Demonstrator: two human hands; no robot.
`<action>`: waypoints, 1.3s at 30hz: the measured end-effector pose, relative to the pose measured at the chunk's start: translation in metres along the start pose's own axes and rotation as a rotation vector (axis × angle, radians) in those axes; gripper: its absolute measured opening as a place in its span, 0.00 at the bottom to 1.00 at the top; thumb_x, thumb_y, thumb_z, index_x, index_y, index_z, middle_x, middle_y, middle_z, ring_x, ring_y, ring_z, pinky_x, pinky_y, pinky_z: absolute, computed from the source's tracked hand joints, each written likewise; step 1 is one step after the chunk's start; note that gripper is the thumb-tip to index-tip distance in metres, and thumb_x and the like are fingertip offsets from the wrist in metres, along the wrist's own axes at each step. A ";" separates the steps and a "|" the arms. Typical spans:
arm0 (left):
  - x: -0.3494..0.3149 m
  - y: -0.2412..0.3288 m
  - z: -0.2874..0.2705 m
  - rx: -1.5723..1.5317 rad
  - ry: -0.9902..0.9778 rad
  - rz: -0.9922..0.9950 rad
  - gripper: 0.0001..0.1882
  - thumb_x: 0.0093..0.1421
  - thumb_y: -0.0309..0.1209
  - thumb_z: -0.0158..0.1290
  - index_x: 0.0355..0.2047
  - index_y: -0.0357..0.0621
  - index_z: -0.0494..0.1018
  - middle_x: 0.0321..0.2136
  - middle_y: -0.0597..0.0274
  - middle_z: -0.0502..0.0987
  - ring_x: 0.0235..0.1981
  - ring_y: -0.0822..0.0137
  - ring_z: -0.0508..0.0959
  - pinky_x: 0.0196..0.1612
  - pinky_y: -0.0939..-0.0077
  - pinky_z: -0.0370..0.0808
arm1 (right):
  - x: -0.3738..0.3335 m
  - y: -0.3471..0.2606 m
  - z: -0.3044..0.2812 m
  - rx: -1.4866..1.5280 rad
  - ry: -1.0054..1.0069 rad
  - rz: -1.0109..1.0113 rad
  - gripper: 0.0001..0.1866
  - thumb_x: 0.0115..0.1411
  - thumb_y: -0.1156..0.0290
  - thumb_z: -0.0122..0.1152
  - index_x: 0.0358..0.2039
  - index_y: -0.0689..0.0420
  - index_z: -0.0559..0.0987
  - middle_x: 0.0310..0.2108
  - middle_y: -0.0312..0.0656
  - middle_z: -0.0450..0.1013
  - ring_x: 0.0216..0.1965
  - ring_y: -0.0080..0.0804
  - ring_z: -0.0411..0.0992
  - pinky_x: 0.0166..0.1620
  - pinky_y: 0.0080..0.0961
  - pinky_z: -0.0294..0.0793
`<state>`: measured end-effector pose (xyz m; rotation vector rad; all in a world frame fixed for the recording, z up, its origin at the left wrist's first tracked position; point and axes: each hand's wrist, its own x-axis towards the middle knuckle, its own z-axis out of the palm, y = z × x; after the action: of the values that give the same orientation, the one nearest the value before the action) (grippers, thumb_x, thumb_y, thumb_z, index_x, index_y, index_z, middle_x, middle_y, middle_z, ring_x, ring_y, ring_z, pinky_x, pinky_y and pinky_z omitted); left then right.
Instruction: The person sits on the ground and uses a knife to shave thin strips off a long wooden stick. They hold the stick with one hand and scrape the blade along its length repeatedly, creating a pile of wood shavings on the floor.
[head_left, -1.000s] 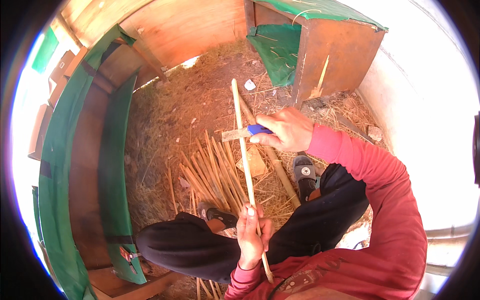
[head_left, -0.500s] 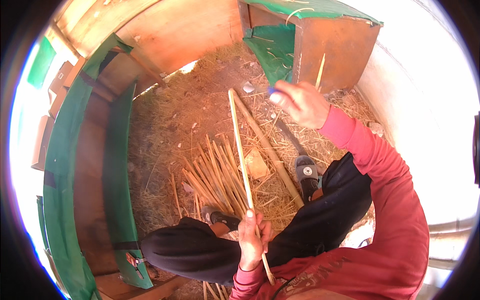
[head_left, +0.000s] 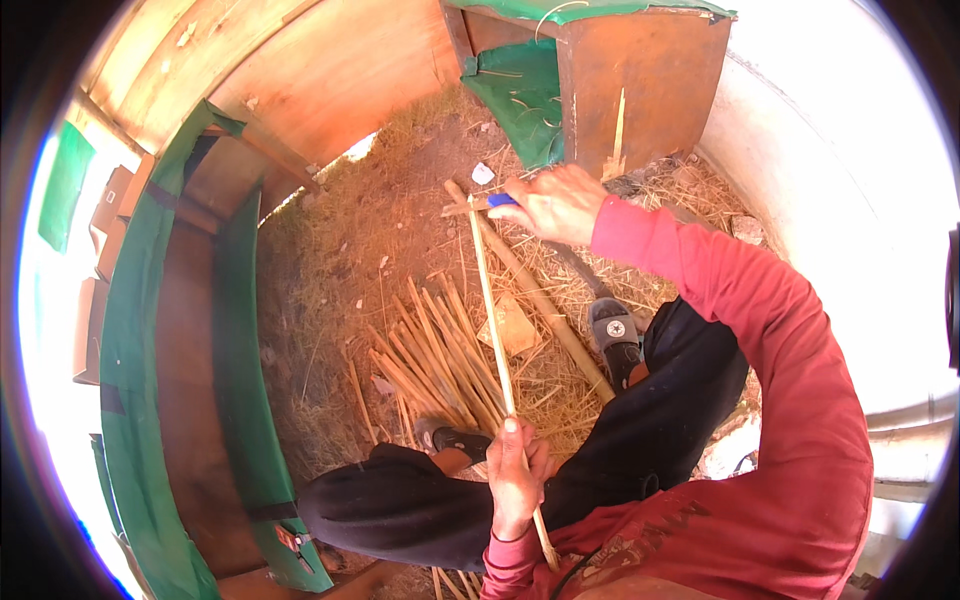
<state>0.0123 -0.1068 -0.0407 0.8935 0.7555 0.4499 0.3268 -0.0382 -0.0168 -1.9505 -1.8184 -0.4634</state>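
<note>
Filling the left side, a green-covered shelf [head_left: 140, 430] runs lengthwise away from the person. A smaller brown cabinet [head_left: 650, 90], topped with green sheeting, stands at the far right. Black trousers [head_left: 405, 508] cover the person's spread, bent legs; a red shirt [head_left: 770, 470] covers the torso and arms. Between the feet, a pile [head_left: 430, 350] of split wood fans out over the straw-strewn ground. Right of it lies a pole [head_left: 550, 305], its far end angled left.

The stick [head_left: 490, 315] is held above the ground between the legs, just right of the pile in view. Its long axis runs away from the body, the far tip pointing forward and slightly left, the near end over the shirt. The left hand [head_left: 517, 475] is clamped around its lower part, thumb along the top. The right hand [head_left: 560, 203], out beyond the knees, has its fingers closed on the blue handle of a knife [head_left: 501, 200]. The blade points left, crosswise to the stick at its far tip; whether they touch, I cannot tell. Beyond lies a white scrap [head_left: 482, 174].
</note>
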 end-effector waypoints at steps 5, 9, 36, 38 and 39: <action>-0.026 -0.001 0.014 -0.016 -0.128 0.064 0.22 0.69 0.49 0.39 0.23 0.47 0.57 0.13 0.74 0.51 0.09 0.79 0.50 0.11 0.83 0.47 | 0.007 0.076 0.011 -0.256 -0.027 0.499 0.28 0.66 0.45 0.40 0.32 0.59 0.77 0.22 0.50 0.75 0.26 0.51 0.75 0.31 0.46 0.74; -0.001 0.001 -0.011 -0.057 0.012 0.092 0.25 0.68 0.51 0.40 0.20 0.49 0.57 0.09 0.72 0.52 0.05 0.78 0.50 0.08 0.83 0.46 | 0.015 0.057 -0.021 0.018 -0.063 0.506 0.29 0.66 0.45 0.42 0.34 0.59 0.77 0.19 0.50 0.73 0.23 0.49 0.74 0.29 0.45 0.73; -0.001 -0.015 0.001 0.358 0.103 0.232 0.25 0.71 0.43 0.38 0.17 0.45 0.58 0.10 0.74 0.55 0.13 0.81 0.54 0.17 0.81 0.49 | 0.010 -0.028 -0.031 0.216 0.009 0.208 0.24 0.65 0.49 0.48 0.30 0.61 0.72 0.12 0.51 0.67 0.16 0.53 0.69 0.21 0.45 0.66; 0.001 -0.020 -0.006 0.337 0.102 0.250 0.25 0.70 0.44 0.38 0.18 0.45 0.59 0.11 0.74 0.56 0.13 0.81 0.54 0.16 0.82 0.49 | 0.005 -0.034 -0.029 0.254 0.029 0.239 0.24 0.66 0.50 0.48 0.32 0.61 0.72 0.13 0.53 0.67 0.18 0.55 0.70 0.22 0.46 0.66; 0.002 -0.020 -0.004 0.319 0.098 0.248 0.24 0.70 0.45 0.38 0.19 0.45 0.59 0.11 0.74 0.56 0.13 0.81 0.54 0.16 0.82 0.49 | 0.005 -0.033 -0.027 0.282 0.032 0.232 0.24 0.66 0.49 0.47 0.32 0.61 0.72 0.13 0.53 0.67 0.18 0.55 0.69 0.22 0.46 0.65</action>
<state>0.0119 -0.1146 -0.0600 1.2797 0.8229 0.6056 0.2956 -0.0471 0.0118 -1.9113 -1.5187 -0.1529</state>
